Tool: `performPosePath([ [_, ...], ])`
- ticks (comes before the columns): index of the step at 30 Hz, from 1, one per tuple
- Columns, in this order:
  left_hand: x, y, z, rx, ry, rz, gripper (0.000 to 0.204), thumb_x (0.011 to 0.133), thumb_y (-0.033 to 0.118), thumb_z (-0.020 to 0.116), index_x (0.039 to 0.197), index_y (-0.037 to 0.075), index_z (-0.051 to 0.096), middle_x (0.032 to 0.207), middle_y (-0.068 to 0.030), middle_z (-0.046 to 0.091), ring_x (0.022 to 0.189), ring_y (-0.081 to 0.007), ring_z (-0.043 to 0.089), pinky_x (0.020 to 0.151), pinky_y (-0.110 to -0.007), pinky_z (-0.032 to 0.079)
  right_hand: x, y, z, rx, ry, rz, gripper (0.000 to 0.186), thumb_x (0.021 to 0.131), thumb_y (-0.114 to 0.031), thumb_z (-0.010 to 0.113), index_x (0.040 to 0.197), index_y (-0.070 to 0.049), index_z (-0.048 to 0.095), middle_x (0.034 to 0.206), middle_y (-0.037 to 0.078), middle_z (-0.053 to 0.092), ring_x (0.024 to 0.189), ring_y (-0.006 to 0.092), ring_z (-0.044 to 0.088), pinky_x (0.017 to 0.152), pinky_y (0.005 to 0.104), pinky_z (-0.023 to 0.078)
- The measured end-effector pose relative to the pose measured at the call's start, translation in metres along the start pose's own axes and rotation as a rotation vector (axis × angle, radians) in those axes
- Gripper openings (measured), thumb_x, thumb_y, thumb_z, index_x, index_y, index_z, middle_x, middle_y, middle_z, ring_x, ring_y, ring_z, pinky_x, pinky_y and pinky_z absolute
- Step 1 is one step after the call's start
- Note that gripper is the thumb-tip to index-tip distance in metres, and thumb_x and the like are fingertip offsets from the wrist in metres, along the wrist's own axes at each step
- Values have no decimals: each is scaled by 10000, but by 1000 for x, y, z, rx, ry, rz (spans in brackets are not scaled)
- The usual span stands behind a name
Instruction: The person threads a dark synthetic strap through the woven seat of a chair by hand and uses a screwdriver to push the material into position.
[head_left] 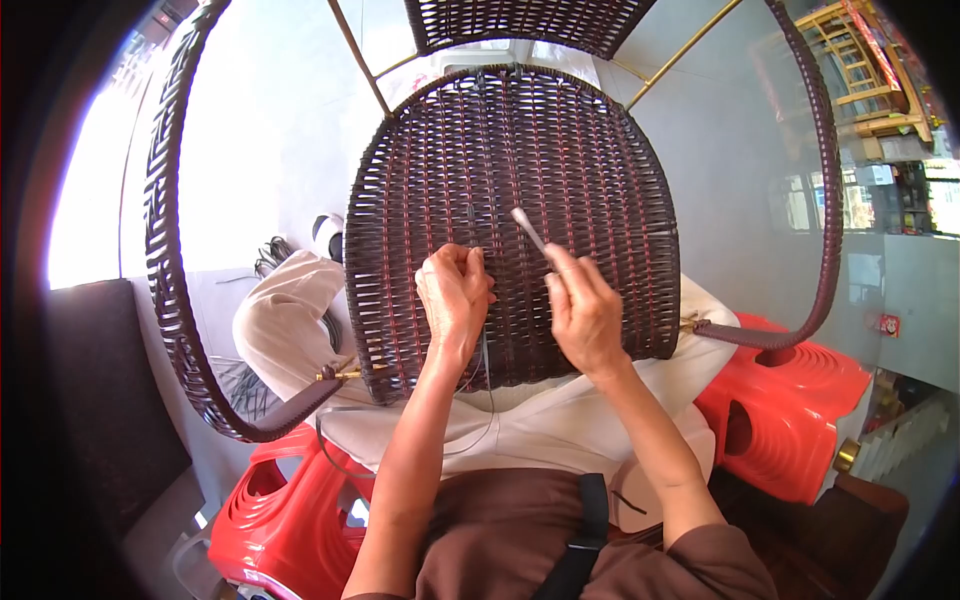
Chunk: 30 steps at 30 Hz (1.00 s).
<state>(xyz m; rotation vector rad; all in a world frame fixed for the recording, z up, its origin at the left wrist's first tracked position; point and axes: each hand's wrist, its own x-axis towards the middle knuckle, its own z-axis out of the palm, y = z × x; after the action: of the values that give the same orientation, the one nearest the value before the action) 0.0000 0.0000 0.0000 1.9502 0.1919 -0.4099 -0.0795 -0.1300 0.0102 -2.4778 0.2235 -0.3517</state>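
Note:
A dark brown woven chair seat point(600, 190) with reddish strands lies before me, over my lap. My left hand point(455, 290) is closed in a pinch on a thin weaving strip point(487, 362), low on the seat left of its middle. The strip trails from beneath that hand toward my lap; its pinched part is hidden. In my right hand point(588, 312) is a slim metal tool point(525, 228) with a flattened, pale tip, its rear part covered by the fingers. The tip points up and left, above the weave; whether it touches cannot be told.
Wrapped armrests curve round both sides, the left one point(165, 230) and the right one point(826, 180). The woven backrest point(530, 22) and brass-coloured rods point(690, 48) stand beyond. Red plastic stools point(790, 395) flank me. Loose dark strips point(245, 390) lie at the left.

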Motion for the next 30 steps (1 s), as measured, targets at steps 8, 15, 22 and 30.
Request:
performPosePath([
  [8,-8,-6,-17,-239,-188,-147,118,814,53,586,768,-56,591,617,-109,629,504,-127,613,405,-205,439,40,18,1,-385,208,-7,275,805,-115,589,1071,-54,566,965,83,497,887,251,501,740,378,421],
  [15,-10,-11,-17,-297,-190,-173,94,798,36,584,793,-58,587,644,-114,640,525,-132,622,419,-206,452,79,-8,38,-50,66,-235,105,764,-86,628,865,-76,654,808,9,570,804,183,498,759,341,382],
  [22,-9,-17,-15,-339,-198,-163,79,794,37,582,766,-34,560,639,-101,624,510,-136,610,424,-200,451,90,-14,53,17,-79,-243,105,754,-29,616,849,-43,660,796,40,583,761,199,522,719,326,444],
  [30,-11,-14,-17,-332,-202,-172,72,796,34,579,784,-33,554,659,-104,631,519,-137,610,433,-199,450,97,-16,52,-15,-170,-255,54,770,-43,603,748,-37,554,762,60,537,752,214,506,702,344,433],
])
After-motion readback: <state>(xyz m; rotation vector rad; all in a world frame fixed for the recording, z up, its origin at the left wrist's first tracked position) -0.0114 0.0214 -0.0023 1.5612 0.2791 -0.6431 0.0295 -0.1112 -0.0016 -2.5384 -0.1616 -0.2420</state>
